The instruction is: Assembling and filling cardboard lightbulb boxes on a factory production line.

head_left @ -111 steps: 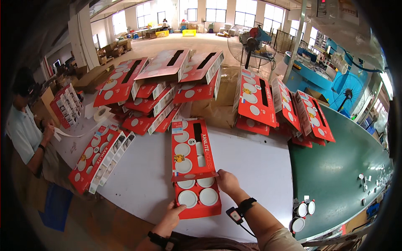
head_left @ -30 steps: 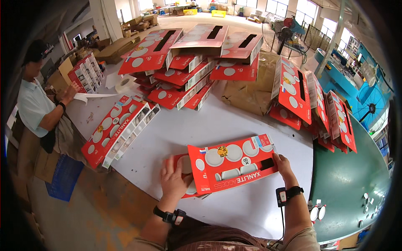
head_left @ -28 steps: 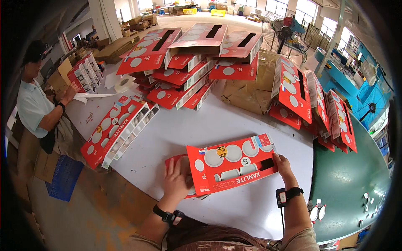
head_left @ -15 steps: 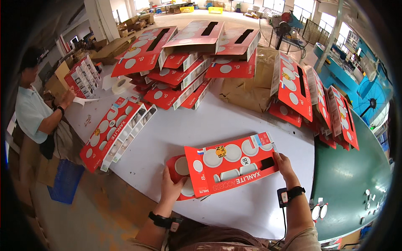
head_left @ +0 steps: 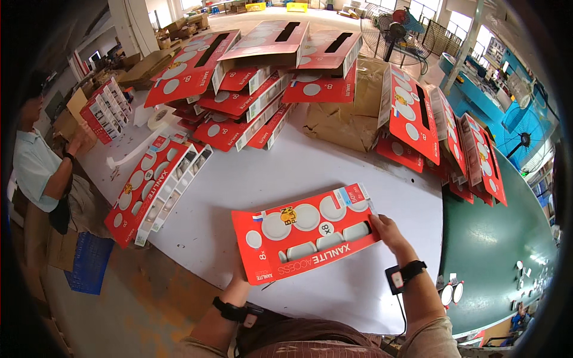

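A red cardboard box (head_left: 304, 230) with pictures of white discs lies across the middle in front of me. White rounded items (head_left: 328, 241) show through its long cut-out window. My right hand (head_left: 388, 234) grips the box's right end, thumb on the near corner. At the left end a red flap stands out, and my left hand (head_left: 240, 279) is behind it. Only the wrist side of that hand shows; its fingers are hidden by the box.
Red cartons (head_left: 233, 98) are piled at the back, next to a brown paper-wrapped bundle (head_left: 349, 113). More cartons (head_left: 418, 119) lean at the right. A filled carton (head_left: 152, 188) lies at the left. A co-worker (head_left: 45, 161) stands far left. A green table (head_left: 483, 256) adjoins at the right.
The insert with white discs, sticking out of the box's left end before, has slid inside. My left hand went behind the flap. The co-worker's hand moved off the white strip.
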A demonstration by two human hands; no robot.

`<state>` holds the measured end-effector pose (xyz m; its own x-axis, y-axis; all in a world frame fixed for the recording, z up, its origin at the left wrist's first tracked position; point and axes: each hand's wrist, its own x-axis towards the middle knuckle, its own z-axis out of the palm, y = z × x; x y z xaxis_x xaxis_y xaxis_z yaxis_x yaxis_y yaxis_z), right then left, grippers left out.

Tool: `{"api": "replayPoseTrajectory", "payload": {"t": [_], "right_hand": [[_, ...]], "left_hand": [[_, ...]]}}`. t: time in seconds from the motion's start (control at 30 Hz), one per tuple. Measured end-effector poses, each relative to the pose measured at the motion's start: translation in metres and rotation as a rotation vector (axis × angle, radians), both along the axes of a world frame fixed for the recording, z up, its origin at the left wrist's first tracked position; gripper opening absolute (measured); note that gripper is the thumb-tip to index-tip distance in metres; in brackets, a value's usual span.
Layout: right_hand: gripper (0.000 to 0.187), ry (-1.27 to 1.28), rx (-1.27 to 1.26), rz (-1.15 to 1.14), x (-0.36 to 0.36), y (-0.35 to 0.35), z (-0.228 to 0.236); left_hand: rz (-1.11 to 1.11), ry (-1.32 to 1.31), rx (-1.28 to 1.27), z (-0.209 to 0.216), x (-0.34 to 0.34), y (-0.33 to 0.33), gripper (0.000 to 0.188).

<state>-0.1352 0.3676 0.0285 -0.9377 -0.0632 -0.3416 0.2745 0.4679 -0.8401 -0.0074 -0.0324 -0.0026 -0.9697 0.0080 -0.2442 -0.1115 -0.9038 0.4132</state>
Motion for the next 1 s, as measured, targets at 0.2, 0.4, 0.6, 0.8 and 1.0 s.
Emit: {"api": "replayPoseTrajectory", "payload": {"t": [0.2, 0.4, 0.6, 0.8, 1.0], "right_hand": [[0.055, 0.006, -0.053, -0.035, 0.006, -0.016, 0.007], [0.057, -0.072, -0.116, -0.018, 0.014, -0.019, 0.013], [0.055, -0.06, -0.084, -0.041, 0.033, -0.025, 0.005], [0.06, -0.014, -0.082, -0.012, 0.037, -0.024, 0.0], [0.059, -0.033, -0.094, 0.025, 0.039, -0.029, 0.009]], "left_hand": [[-0.077, 0.001, -0.111, 0.012, 0.008, 0.006, 0.043], [-0.096, -0.135, -0.291, 0.024, 0.02, 0.004, 0.046], [-0.076, -0.134, -0.312, 0.031, 0.015, -0.013, 0.045], [-0.092, -0.144, -0.312, 0.037, 0.031, -0.029, 0.043], [-0.146, -0.121, -0.326, 0.039, 0.035, -0.028, 0.042]]}}
